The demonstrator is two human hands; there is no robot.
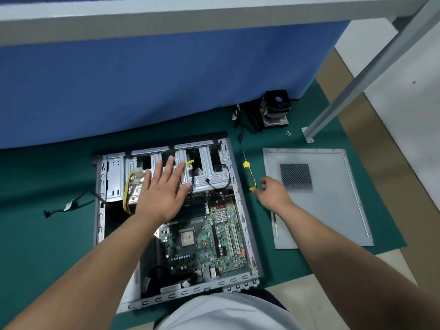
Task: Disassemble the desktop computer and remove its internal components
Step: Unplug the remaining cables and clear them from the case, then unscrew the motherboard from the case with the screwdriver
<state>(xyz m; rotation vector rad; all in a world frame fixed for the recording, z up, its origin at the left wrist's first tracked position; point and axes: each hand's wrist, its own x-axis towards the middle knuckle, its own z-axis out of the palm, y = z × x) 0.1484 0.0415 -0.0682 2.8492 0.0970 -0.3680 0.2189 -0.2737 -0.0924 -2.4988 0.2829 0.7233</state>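
looking down from the head camera, we see the open computer case [247, 225] lying on its side on a green mat [47, 246], between our two forearms. the motherboard [209, 236] is in place in the right half of the case, its bare cpu socket [187, 237] near the middle. the metal drive cage [204, 170] spans the far end of the case, and a bundle of yellow and black cables [128, 194] runs down at its left.

left hand [162, 189]: fingers straight and spread, palm down on the drive cage, grip released, holding nothing.

right hand [273, 189]: fingers curled at the lower end of the yellow-and-black screwdriver [248, 175], which lies on the mat just beside the case's right wall. we cannot tell whether the fingers pinch the handle or only touch it.

the removed side panel [333, 210] lies flat on the mat to the right of the screwdriver. the cpu cooler [276, 108] sits on the mat beyond the case, against a blue partition [166, 79]. a few small screws [288, 133] lie near it. a loose black cable [69, 207] lies on the mat left of the case.
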